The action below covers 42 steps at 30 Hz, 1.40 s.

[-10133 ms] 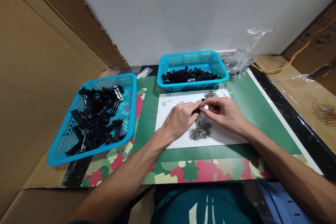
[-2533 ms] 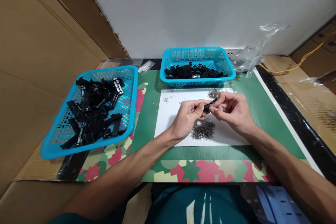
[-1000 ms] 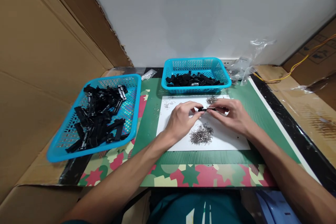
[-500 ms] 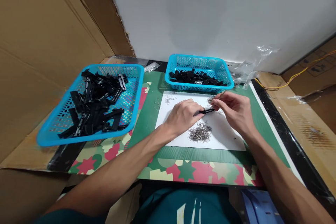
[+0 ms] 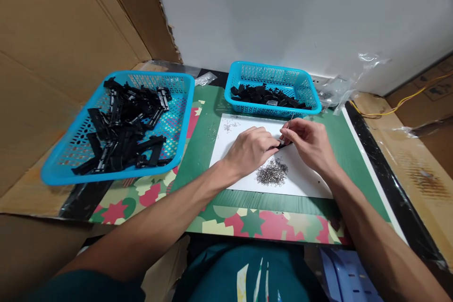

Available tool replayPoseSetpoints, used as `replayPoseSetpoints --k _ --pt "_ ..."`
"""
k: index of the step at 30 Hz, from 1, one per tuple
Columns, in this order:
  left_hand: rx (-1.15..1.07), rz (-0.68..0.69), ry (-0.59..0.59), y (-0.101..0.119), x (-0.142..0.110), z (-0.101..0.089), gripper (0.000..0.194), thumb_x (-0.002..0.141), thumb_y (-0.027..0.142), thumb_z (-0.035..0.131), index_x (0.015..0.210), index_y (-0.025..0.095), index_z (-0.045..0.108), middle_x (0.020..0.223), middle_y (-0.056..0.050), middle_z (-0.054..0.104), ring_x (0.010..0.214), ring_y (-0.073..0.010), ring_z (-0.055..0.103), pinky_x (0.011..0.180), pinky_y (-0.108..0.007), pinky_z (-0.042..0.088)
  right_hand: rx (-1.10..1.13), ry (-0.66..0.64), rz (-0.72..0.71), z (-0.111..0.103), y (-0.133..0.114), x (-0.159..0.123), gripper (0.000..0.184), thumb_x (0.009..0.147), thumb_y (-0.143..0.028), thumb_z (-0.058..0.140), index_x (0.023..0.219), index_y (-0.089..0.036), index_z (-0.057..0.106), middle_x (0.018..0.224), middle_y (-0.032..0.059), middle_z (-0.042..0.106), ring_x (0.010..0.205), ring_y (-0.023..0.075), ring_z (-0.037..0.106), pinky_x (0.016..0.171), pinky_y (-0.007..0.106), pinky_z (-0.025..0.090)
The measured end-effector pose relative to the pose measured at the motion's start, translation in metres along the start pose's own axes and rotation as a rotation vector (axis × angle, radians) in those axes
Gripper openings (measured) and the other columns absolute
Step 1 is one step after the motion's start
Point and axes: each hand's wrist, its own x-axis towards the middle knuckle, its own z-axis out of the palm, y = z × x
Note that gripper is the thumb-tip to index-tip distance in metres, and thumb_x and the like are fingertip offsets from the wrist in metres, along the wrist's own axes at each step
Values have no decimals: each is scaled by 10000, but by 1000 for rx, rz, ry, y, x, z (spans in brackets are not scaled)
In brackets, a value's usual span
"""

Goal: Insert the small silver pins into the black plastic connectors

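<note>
My left hand [image 5: 250, 149] is closed around a slim black plastic part [image 5: 282, 146], holding it low over a white paper sheet [image 5: 304, 181]. My right hand [image 5: 310, 142] meets it from the other side, with thumb and fingers pinching a thin metal tool [image 5: 291, 121] that looks like tweezers. The tool's working end is hidden by the fingers. Just below the hands lies a pile of tiny metal pins or springs [image 5: 272, 173]. A thinner scatter of small metal pieces [image 5: 230, 126] rests near the sheet's upper left corner.
At the left stands a large blue basket [image 5: 188, 118] of black plastic assemblies [image 5: 122, 127]. Behind the paper, a smaller blue basket [image 5: 314, 92] holds black pieces [image 5: 265, 96]. Clear plastic bags [image 5: 334, 89] and a yellow cable [image 5: 399, 101] lie at the right. A cardboard wall [image 5: 63, 23] rises at left.
My right hand has moved slightly left, closer to my left hand, and the tool stands more upright at the black part. The view has shifted slightly.
</note>
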Motion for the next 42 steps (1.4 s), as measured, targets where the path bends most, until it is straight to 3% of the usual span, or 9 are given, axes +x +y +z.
replayPoseSetpoints --k 8,13,17,24,27,30,33,37,42 --pt "-67 -2 -20 1 -1 1 133 1000 197 656 1006 151 781 943 -80 783 915 -239 693 829 -373 540 -38 -1 -25 2 0 0 203 946 -337 706 810 -186 697 746 31 723 648 155 658 627 303 525" --pt "-107 -74 0 1 -1 4 134 1003 199 653 984 147 775 913 -84 781 900 -242 693 787 -371 547 -117 28 -70 4 2 -3 215 940 -364 723 804 -198 705 803 53 765 698 175 688 673 329 556" --pt "-151 -38 16 0 -1 5 130 971 161 688 1063 149 779 987 -82 806 930 -248 694 832 -390 556 -56 92 -37 5 5 -4 228 932 -381 737 797 -201 698 773 40 744 654 166 674 634 321 550" --pt "-218 -127 102 4 1 0 155 956 189 697 1099 166 754 983 -73 781 878 -218 694 806 -371 555 111 162 -48 -4 1 -2 277 968 -449 711 826 -217 661 751 24 675 687 172 632 666 335 538" --pt "-246 -265 146 6 3 -4 138 952 217 703 1081 170 711 987 -61 763 811 -195 681 757 -350 535 113 36 -43 -18 0 -2 260 1022 -453 631 918 -219 677 711 0 617 644 155 562 627 317 483" --pt "-308 -405 168 5 5 -6 141 979 255 670 1104 193 649 943 -37 736 752 -177 650 680 -330 495 -90 -236 -28 -30 0 -5 261 1040 -424 599 953 -207 714 802 25 670 688 153 550 614 300 426" --pt "-411 -445 220 2 6 -5 134 1004 277 629 1116 210 597 911 -21 702 742 -159 627 663 -315 480 -269 -387 -53 -31 0 -8 197 1008 -369 653 987 -202 756 885 45 720 726 160 568 638 297 421" --pt "-533 -465 264 0 7 -3 114 1003 271 613 1097 215 581 855 -4 674 703 -139 600 636 -301 467 -303 -435 -81 -27 5 -7 140 961 -305 716 1007 -203 800 812 23 695 661 138 537 624 282 406" --pt "-619 -472 243 1 9 -6 147 990 277 636 1120 215 606 772 9 648 678 -147 606 606 -299 445 -304 -404 -85 -25 13 -4 71 927 -234 743 934 -188 796 704 -23 599 612 113 479 594 266 365"
